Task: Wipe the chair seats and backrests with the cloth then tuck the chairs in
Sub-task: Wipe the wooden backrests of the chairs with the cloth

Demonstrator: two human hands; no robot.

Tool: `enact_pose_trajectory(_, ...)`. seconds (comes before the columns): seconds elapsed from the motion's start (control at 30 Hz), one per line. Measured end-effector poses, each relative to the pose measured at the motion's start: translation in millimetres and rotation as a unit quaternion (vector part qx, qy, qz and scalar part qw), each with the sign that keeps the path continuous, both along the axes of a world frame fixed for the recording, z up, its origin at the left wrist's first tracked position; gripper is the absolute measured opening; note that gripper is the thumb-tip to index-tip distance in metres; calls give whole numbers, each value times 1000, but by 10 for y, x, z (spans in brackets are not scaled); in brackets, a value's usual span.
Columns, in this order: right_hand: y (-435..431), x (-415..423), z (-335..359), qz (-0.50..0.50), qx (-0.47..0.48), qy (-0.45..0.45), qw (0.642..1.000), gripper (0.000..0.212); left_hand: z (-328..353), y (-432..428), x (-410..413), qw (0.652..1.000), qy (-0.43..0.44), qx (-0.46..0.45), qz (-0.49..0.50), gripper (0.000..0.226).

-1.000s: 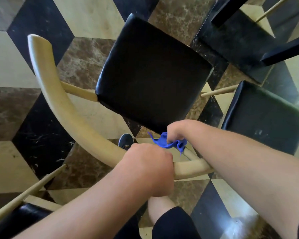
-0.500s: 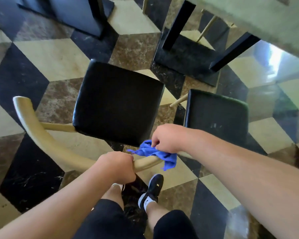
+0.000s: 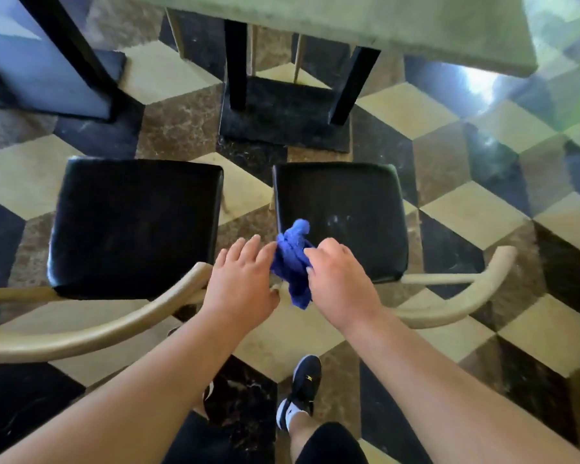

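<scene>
Bunched cloth (image 3: 292, 262) held over the near-left corner of the right chair seat (image 3: 349, 202).
The long axis of the cloth runs away from the person, its far end pointing toward the bench (image 3: 382, 21). The left hand (image 3: 240, 286) is extended palm-down, fingers straight, fingertips against the cloth. The cloth is pinched by the right hand (image 3: 340, 283), palm-down.

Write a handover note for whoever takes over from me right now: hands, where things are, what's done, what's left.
Left hand: open, fingers straight, over the end of the left chair's backrest.
Right hand: seems to pinch the bunched blue cloth above the right chair's seat.
Both chairs stand side by side, pulled out from the table.
Done: cannot tell what has been wiped; the right chair's seat shows pale smudges.
Left: wipe that seat and the right chair's backrest, then tuck both chairs in.
</scene>
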State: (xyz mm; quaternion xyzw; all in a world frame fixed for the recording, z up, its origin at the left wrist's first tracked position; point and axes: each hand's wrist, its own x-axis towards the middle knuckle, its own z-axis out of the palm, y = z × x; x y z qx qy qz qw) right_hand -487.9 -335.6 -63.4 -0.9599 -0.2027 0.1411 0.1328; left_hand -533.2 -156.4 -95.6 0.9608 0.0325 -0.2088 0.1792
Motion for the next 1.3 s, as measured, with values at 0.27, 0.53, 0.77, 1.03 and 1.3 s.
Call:
enact_pose_trajectory(0.27, -978, -140, -62, 44, -4, 3, 999, 17, 177, -930, 194, 999, 19, 32, -33, 112)
enact_pose_trajectory(0.53, -1436, -110, 88, 82, 28, 132, 987, 29, 233, -1222, 89, 981, 32, 94, -166, 64)
enact_pose_trajectory(0.77, -1149, -148, -118, 65, 9, 156, 986, 66, 104, -1242, 246, 967, 27, 126, -222, 46)
enact_pose_trajectory(1.03, -1634, -113, -80, 85, -70, 167, 980, 56, -67, -1258, 555, 939, 98, 184, -275, 92)
enact_pose_trajectory(1.3, -2601, 159, 67, 103, -131, 188, 968, 63, -182, -1313, 547, 965, 58, 154, -202, 101)
